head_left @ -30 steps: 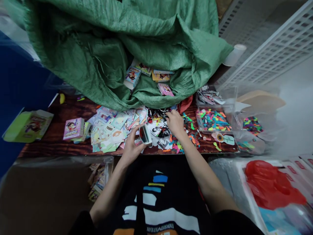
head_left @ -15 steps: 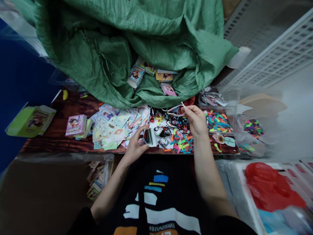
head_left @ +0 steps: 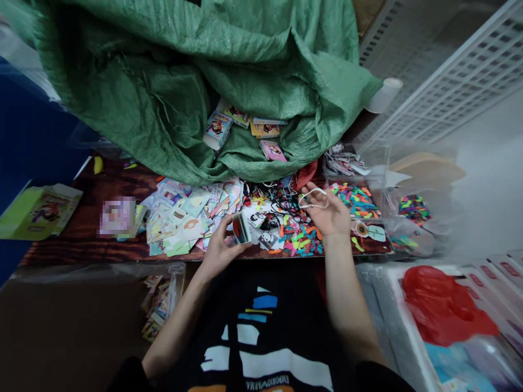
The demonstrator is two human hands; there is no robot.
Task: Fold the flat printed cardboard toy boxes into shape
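My left hand [head_left: 219, 244] is closed round a small open box [head_left: 242, 228], tilted so its open end shows white edges and a dark inside. The contents I cannot make out. My right hand [head_left: 332, 214] is turned palm up with bent fingers, and a loop of white cord [head_left: 314, 199] hangs on them. Between the hands lie black cords [head_left: 288, 202] and a pile of colourful small strips [head_left: 303, 238]. Printed paper cards [head_left: 190, 215] are spread left of my left hand.
A large green sack [head_left: 261, 65] opens over the table's back, with several small printed boxes [head_left: 218, 130] in its mouth. Clear bins at the right hold bright pieces [head_left: 355, 200] and paper cutouts [head_left: 344, 163]. A flattened green carton [head_left: 44, 211] lies far left. Below is an open cardboard box [head_left: 73, 321].
My right hand has turned palm up, and the white cord now loops on its fingers instead of being pinched at the tips. My left hand still holds the box. The whole view shifted slightly.
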